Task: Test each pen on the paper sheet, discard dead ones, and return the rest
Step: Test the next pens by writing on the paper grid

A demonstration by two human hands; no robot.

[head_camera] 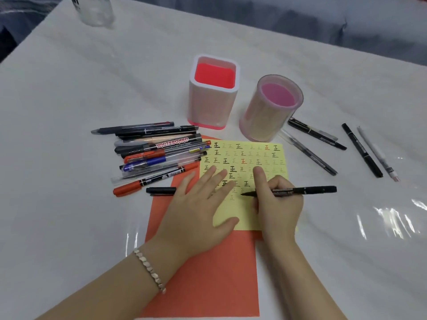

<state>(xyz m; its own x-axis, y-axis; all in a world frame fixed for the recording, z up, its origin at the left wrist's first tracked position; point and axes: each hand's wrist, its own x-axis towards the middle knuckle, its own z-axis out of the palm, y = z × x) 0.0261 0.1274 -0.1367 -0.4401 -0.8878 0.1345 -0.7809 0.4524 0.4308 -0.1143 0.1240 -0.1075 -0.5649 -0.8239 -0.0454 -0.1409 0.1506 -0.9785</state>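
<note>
Black pen (312, 190) in right fingers' (259, 179) grip; left fingers (219, 180) flat on 正-filled sheet (261, 155)

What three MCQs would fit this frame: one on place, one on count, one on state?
1. Where is the pen pile? A) left of the yellow sheet B) in a holder C) behind the holders
2. How many holders stand on the table? A) one B) two C) three
3. The marker in the right hand is: A) capped B) held over a holder C) uncapped, tip at the sheet

A: it lies by the sheet's left edge.
B: a square holder and a round holder.
C: its bare tip shows at the paper.
</note>
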